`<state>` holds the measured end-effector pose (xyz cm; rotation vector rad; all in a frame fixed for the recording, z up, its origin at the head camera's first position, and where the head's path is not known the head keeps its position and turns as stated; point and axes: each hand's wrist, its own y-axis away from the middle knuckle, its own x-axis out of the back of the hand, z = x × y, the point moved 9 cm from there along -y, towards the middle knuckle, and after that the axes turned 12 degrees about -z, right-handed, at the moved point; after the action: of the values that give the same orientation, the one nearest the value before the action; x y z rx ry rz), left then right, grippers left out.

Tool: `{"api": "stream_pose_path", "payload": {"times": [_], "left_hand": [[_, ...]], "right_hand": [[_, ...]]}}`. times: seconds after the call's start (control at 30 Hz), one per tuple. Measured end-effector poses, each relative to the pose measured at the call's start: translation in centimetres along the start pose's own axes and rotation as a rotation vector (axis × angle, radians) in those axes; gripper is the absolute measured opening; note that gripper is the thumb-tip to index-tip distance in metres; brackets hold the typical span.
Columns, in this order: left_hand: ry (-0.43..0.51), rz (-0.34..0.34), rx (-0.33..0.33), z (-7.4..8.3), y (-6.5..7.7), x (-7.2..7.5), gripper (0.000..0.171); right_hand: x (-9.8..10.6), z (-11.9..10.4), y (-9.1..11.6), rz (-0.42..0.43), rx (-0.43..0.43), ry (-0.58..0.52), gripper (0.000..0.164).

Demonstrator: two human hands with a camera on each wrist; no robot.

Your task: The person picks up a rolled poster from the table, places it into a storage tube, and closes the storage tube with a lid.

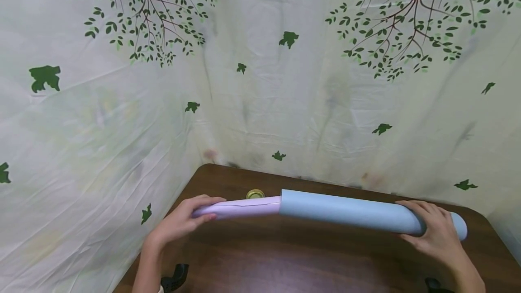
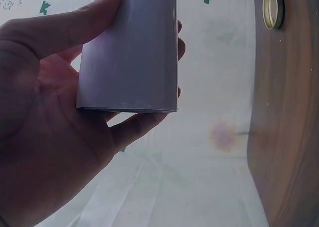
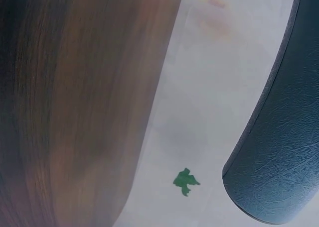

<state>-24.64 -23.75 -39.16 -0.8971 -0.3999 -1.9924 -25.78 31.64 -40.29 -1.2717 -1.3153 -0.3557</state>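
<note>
While both hands – left hand (image 1: 179, 220), right hand (image 1: 435, 232) – clasp its ends, the rolled tube (image 1: 325, 209) seemingly hovers between

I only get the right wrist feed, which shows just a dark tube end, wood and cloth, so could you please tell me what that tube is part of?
Observer: On the head view it is a blue tube with a thinner lilac roll sticking out of its left end.
Operator: Thank you. Is anyone holding the far end?
Observer: Yes, the left hand grips the lilac roll's end, thumb on one side and fingers on the other; the left wrist view shows it.
Operator: And where is the right hand?
Observer: The right hand curls over the blue tube near its right end.
</note>
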Motion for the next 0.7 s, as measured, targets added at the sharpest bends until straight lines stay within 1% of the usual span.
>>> {"api": "stream_pose_path", "payload": {"times": [0.23, 0.47, 0.57, 0.7], "left_hand": [[-0.042, -0.007, -0.04, 0.9, -0.4, -0.5, 0.04], [-0.032, -0.038, -0.062, 1.3, -1.2, -1.5, 0.038], [-0.025, -0.053, -0.051, 1.3, -1.5, -1.9, 0.038], [-0.045, -0.07, -0.037, 1.2, -1.8, -2.3, 0.038]], "right_hand": [[-0.1, -0.4, -0.1, -0.01, 0.004, -0.004, 0.093], [-0.4, -1.0, -0.3, -0.02, 0.016, -0.02, 0.094], [-0.5, -1.2, -0.4, -0.017, 0.019, -0.027, 0.094], [-0.7, -1.5, -0.5, -0.019, 0.026, -0.028, 0.094]]}}
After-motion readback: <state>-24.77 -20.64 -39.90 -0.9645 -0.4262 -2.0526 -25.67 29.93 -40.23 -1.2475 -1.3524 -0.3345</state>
